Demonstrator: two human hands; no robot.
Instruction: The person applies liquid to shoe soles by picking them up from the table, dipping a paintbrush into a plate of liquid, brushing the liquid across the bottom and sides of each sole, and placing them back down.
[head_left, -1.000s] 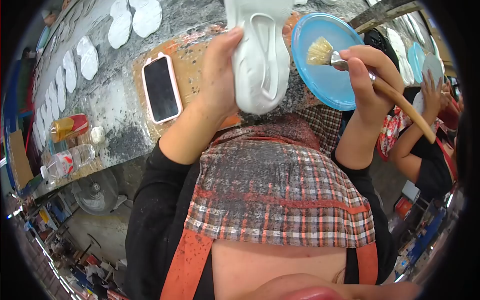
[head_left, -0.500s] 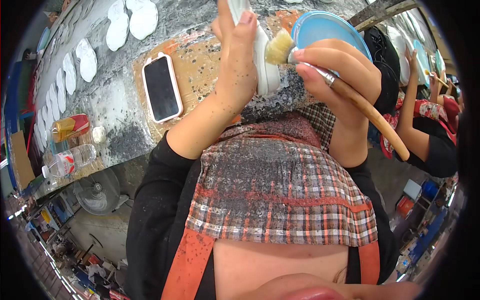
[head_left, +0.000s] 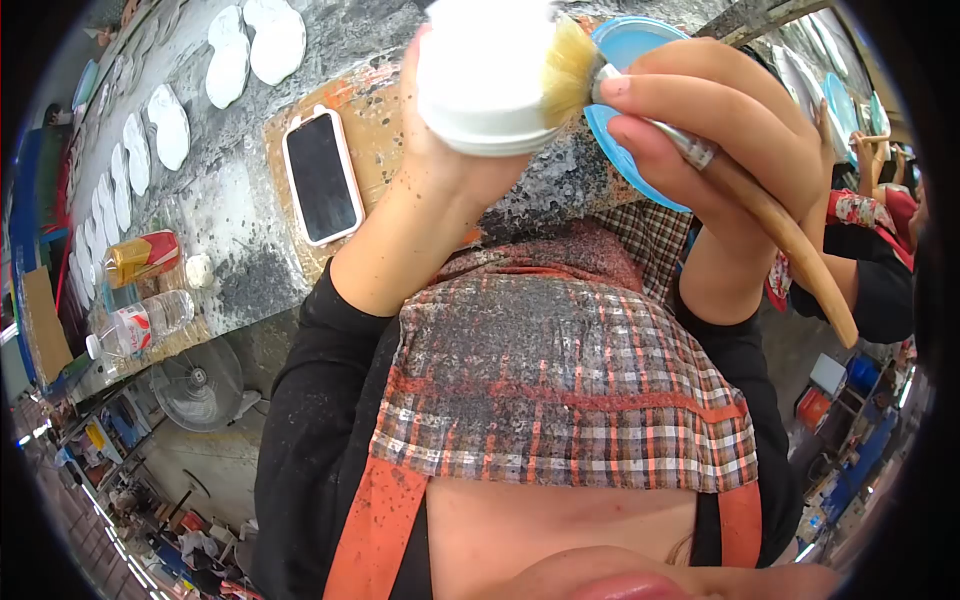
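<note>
Head camera: at the centre, the left hand [head_left: 462, 172] grips a glaring white piece [head_left: 475, 85] above the table [head_left: 235, 205], most of its fingers hidden. On the right, the right hand [head_left: 725, 130] pinches a wooden-handled brush [head_left: 785, 225], bristles against the piece's right edge. Behind that hand sits a blue dish [head_left: 638, 175]; a phone [head_left: 325, 178] lies left.

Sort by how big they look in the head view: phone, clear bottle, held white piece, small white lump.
Held white piece
Phone
Clear bottle
Small white lump

Nearness to the camera likely enlarges the first.
</note>
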